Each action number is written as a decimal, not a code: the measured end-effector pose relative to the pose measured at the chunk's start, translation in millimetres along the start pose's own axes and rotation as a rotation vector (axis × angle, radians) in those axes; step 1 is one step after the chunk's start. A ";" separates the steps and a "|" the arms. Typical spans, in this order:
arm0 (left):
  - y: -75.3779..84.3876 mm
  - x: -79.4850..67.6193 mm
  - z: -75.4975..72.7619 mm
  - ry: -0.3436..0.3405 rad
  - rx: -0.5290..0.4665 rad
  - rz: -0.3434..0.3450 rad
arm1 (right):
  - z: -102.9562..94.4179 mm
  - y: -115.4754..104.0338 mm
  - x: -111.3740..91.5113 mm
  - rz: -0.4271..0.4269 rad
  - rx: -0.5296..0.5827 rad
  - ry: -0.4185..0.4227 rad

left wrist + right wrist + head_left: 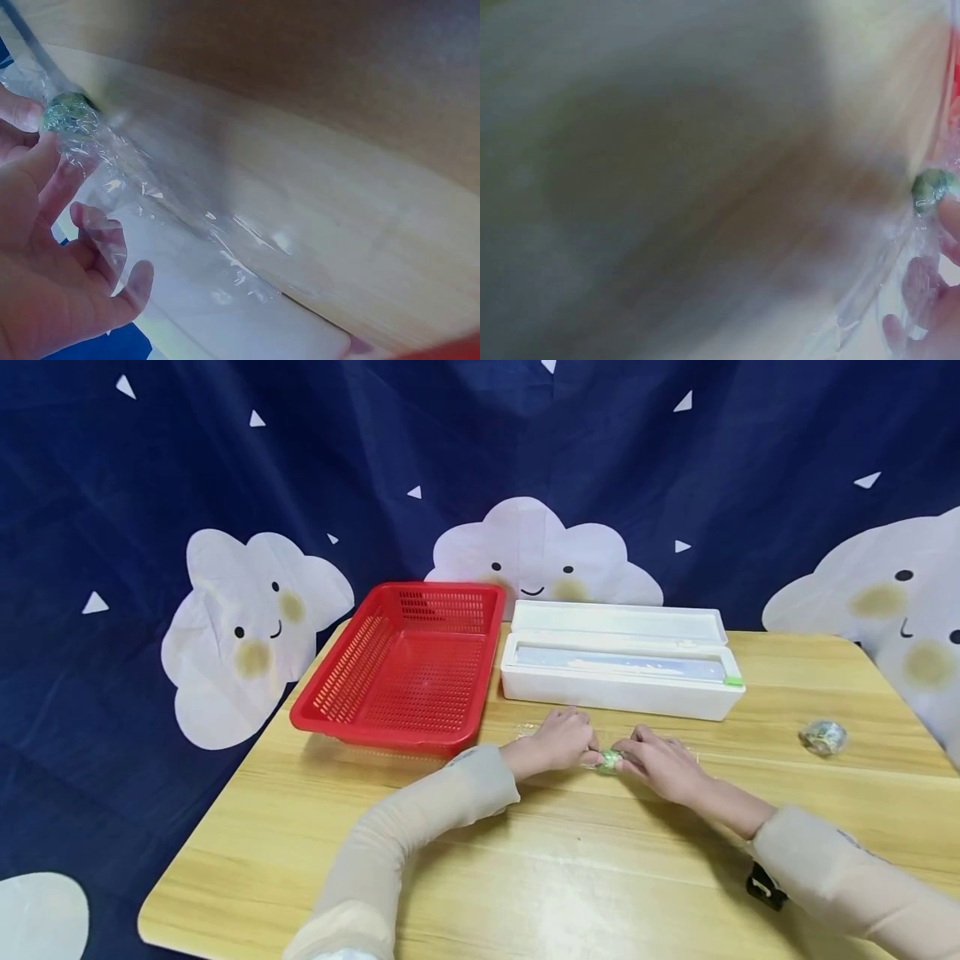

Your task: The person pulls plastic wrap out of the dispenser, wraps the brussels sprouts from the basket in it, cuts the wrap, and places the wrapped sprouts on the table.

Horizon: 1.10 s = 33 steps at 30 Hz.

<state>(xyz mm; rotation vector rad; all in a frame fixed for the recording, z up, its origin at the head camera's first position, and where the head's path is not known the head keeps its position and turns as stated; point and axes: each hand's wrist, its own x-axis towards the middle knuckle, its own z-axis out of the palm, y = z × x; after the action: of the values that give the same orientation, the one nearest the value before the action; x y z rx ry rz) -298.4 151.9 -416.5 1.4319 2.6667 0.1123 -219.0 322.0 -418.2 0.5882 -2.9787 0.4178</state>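
Between the two hands is a small rounded green thing [609, 762] under clear, crinkled cling film [232, 262], low over the table. My left hand [561, 740] pinches the film at the thing's left side; in the left wrist view its thumb and forefinger meet at the green thing [69, 114], with film draped across the other fingers. From the right, my right hand [663, 766] pinches film against the same thing, its fingertips right at the green surface. The right wrist view catches only some fingers [949, 217] at its edge. What the green thing is, I cannot tell.
Behind the hands stands a long white cling film box [618, 689], lid raised, with a green piece [733, 681] at its right end. A red plastic basket [472, 727] is to its left. Another film-wrapped lump [823, 737] lies at the right on the wooden table [525, 877].
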 end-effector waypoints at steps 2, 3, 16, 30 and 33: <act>1.1 -1.7 -0.6 0.025 0.012 0.006 | -2.5 0.1 1.4 0.004 0.024 -0.029; 1.5 -2.0 -0.4 0.042 0.015 0.010 | -3.6 0.3 2.0 0.009 0.033 -0.041; 8.5 -3.0 0.7 0.067 0.058 0.027 | -2.1 5.0 3.7 0.025 0.133 -0.054; 0.6 6.0 1.0 0.050 -0.036 0.023 | 13.7 -4.7 -1.8 -0.173 -0.215 0.183; -0.7 6.7 -0.5 0.044 -0.057 0.026 | 13.6 -5.5 0.8 -0.161 -0.201 0.184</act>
<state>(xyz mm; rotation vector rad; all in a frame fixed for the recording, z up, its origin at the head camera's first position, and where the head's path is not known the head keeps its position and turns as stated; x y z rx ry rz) -302.8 157.1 -416.5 1.4636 2.6577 0.2223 -217.9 313.0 -429.8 0.7180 -2.7294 0.1489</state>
